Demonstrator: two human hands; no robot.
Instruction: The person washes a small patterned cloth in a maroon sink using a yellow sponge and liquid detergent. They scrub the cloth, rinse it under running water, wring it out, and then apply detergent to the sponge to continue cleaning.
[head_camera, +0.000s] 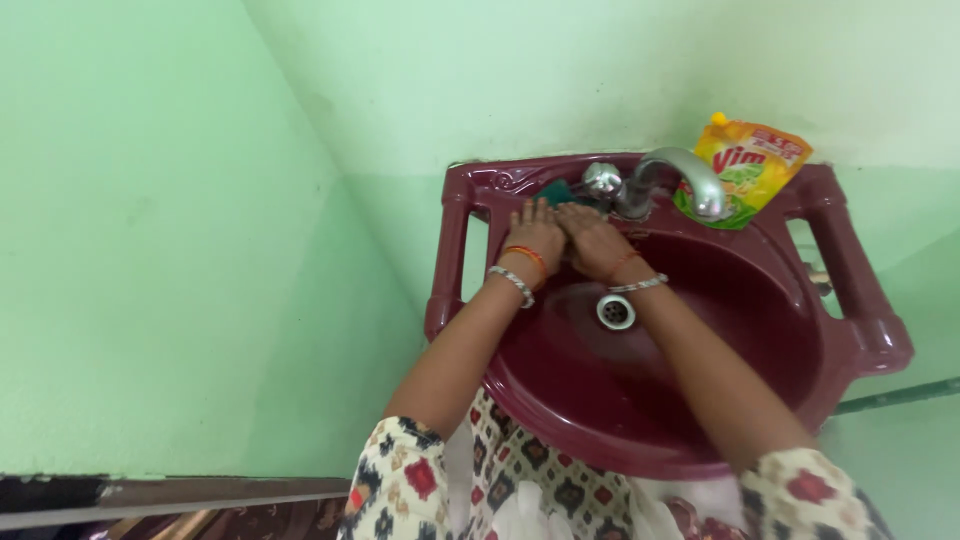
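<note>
a yellow pouch (752, 165) with green at its foot and a small yellow cap leans against the pale green wall (180, 250) at the back right of the sink (870, 330), just behind the spout of the tap (680, 178). its front carries a red label patch and a picture of cut limes. the sink is maroon, oval, with a metal drain (615, 311) near the middle of the bowl.

both hands meet at the back rim, under and just left of the tap. the left hand (537, 232) lies flat, fingers together and pointing at a dark green pad (556, 190), perhaps a scrubber, that sits on the rim beside the tap base; its fingertips touch or nearly touch the pad. the right hand (592, 240) lies beside it, fingers loosely bent, side touching the left hand. neither hand visibly grips anything. bangles ring both wrists.
</note>
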